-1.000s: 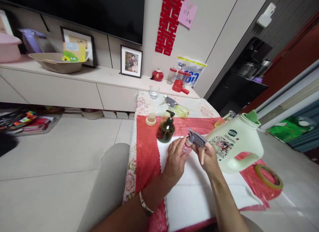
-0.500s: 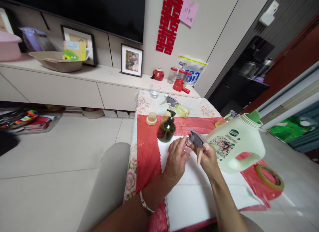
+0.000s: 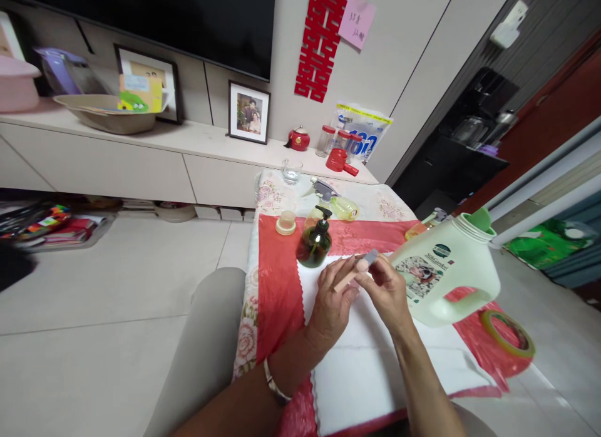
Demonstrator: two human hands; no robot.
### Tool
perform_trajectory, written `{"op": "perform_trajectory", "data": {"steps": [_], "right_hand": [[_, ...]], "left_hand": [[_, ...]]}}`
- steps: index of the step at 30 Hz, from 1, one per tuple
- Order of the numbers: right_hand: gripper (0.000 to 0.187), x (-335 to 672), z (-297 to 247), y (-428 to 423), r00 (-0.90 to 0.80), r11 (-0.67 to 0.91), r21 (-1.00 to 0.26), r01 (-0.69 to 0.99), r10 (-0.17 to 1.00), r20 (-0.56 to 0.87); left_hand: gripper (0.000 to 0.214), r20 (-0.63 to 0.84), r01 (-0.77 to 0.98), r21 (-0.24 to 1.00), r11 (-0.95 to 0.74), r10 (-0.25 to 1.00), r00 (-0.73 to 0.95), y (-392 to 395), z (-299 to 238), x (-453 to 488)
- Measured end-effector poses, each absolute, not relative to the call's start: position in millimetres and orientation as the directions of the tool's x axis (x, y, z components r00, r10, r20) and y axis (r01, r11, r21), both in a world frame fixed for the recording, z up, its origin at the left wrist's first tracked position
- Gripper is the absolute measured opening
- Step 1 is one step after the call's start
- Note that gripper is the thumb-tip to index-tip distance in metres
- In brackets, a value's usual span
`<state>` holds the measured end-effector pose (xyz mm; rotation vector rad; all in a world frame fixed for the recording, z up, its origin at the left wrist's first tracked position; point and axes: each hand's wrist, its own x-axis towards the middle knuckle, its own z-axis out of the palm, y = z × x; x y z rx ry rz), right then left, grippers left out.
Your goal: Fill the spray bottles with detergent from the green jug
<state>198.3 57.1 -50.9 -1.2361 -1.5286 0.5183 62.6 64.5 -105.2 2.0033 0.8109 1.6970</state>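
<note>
My left hand [image 3: 331,299] is wrapped round a small pink see-through spray bottle [image 3: 354,288], mostly hidden by the fingers. On top of its neck sits a grey trigger spray head [image 3: 369,260] with a beige trigger. Closed on that head from the right is my right hand [image 3: 385,287]. Just beyond my left hand stands a dark green pump bottle [image 3: 314,244]. A large pale green detergent jug [image 3: 446,268], its mouth uncapped with a green spout inside, stands right of my right hand. All of this is over a white cloth [image 3: 361,374].
A clear cap [image 3: 285,223] stands at the table's left. Behind the pump bottle lies a yellow-green spray bottle [image 3: 345,208], near a glass cup [image 3: 292,171]. A tape roll [image 3: 508,332] lies at the right on red plastic sheeting [image 3: 279,287].
The spray head has turned on the bottle: its trigger pointed down toward me and now points left over my left hand. My right hand's fingers have shifted round it.
</note>
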Motion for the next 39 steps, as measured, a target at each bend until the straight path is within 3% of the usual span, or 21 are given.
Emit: {"op": "perform_trajectory", "data": {"steps": [8, 19, 27, 39], "right_hand": [[0.020, 184.7, -66.8, 49.9, 0.202, 0.343, -0.866, 0.365, 0.878, 0.433], [0.041, 168.7, -85.9, 54.9, 0.389, 0.285, -0.953, 0.103, 0.870, 0.302], [0.038, 179.8, -82.1, 49.9, 0.302, 0.285, -0.958, 0.044, 0.910, 0.284], [0.035, 173.0, -75.3, 51.4, 0.329, 0.308, -0.950, 0.044, 0.894, 0.305]], "left_hand": [[0.043, 0.751, 0.173, 0.641, -0.747, 0.658, 0.056, 64.6, -106.4, 64.1], [0.046, 0.691, 0.153, 0.702, -0.696, 0.717, 0.093, 63.6, -109.4, 62.7], [0.045, 0.670, 0.169, 0.717, -0.677, 0.735, 0.104, 62.7, -106.5, 63.2], [0.046, 0.671, 0.152, 0.718, -0.679, 0.734, 0.109, 62.8, -108.8, 63.0]]}}
